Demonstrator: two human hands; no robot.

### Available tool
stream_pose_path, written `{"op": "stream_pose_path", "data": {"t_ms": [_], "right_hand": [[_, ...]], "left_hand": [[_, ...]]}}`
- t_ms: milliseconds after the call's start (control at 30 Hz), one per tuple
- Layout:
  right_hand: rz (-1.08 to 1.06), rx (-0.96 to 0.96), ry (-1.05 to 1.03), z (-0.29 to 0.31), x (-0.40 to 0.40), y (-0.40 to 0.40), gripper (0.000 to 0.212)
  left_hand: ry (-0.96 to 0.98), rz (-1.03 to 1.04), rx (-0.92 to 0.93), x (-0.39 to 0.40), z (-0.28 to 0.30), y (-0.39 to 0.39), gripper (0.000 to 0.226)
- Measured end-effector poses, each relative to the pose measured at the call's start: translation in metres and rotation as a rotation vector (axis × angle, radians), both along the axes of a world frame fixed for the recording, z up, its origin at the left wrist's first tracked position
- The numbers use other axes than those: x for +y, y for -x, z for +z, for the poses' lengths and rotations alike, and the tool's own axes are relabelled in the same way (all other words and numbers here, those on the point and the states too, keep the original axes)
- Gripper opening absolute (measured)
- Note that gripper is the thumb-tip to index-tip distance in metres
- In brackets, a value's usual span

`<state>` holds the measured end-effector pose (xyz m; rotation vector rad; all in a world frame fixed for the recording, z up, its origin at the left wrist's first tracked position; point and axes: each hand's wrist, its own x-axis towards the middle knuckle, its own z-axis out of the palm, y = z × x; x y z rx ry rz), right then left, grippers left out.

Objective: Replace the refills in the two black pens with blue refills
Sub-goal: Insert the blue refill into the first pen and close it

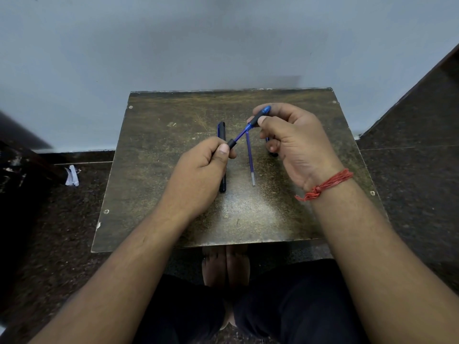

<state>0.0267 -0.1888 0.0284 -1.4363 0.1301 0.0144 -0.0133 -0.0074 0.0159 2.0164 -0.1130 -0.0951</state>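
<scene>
1. Nearest to us are our two forearms, reaching forward over dark-clad knees and bare feet [225, 266] that show below the front edge of the surface [159, 184].
2. Far left, a crumpled scrap of white paper [72, 176] lies on the dark floor beside the surface.
3. A black pen [222, 184] lies lengthwise on the surface, its far end with a blue clip showing beyond our left hand and its near end showing just beside the wrist; the middle is hidden by the hand.
4. Our left hand [201, 170] has its grip closed, thumb and curled fingers pinching a short black pen section [232, 143] held above the surface.
5. From that black section a thin blue refill [240, 136] slants up and to the right into a blue pen barrel [259, 117].
6. A loose blue refill [250, 157] lies on the surface between our hands, running lengthwise, its pale end toward us.
7. Our right hand [293, 142] has its grip closed too, thumb and forefinger pinching the blue barrel near its dark sleeve, the other fingers curled under.
8. Below those curled fingers a dark object with a bit of blue peeks out; we cannot tell what it is.
9. A red thread band [325, 185] circles our right wrist.
</scene>
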Motion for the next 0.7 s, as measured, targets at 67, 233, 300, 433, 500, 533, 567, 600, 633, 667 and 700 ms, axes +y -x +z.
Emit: {"op": "stream_pose_path", "data": {"t_ms": [67,233,300,433,500,533,567,600,633,667,700], "right_hand": [[0.082,-0.016,0.036,-0.0015,0.0026,0.0013,0.015],[0.143,-0.009,0.059,-0.0038,0.0077,0.0014,0.009],[0.148,0.002,0.061,-0.0043,0.0068,0.0010,0.007],[0.176,-0.010,0.058,-0.0033,0.0075,0.0025,0.008],[0.190,-0.025,0.080,-0.0022,0.0088,0.0036,0.010],[0.192,-0.026,0.086,-0.0017,0.0092,0.0038,0.010],[0.192,-0.024,0.087,-0.0012,0.0094,0.0039,0.011],[0.194,-0.020,0.088,-0.0009,0.0091,0.0040,0.011],[0.198,-0.015,0.087,-0.0003,0.0091,0.0044,0.011],[0.204,-0.011,0.089,0.0001,0.0091,0.0049,0.010],[0.210,-0.009,0.093,0.0004,0.0094,0.0053,0.009]], "left_hand": [[-0.002,-0.001,0.003,-0.0009,0.0000,-0.0001,0.027],[0.010,0.012,-0.001,0.0005,0.0002,-0.0004,0.028],[0.010,0.011,-0.004,0.0005,0.0002,-0.0001,0.027],[0.019,0.003,-0.005,-0.0003,-0.0009,0.0002,0.026],[0.023,0.003,-0.003,-0.0004,-0.0013,-0.0002,0.026],[0.029,0.003,-0.003,-0.0003,-0.0015,-0.0004,0.027],[0.033,0.003,-0.004,-0.0003,-0.0018,-0.0004,0.027],[0.034,0.003,-0.008,-0.0001,-0.0021,-0.0003,0.027],[0.031,0.002,-0.012,-0.0001,-0.0023,-0.0001,0.026],[0.024,0.003,-0.016,0.0000,-0.0025,0.0000,0.026],[0.017,0.002,-0.019,-0.0001,-0.0028,-0.0001,0.026]]}}
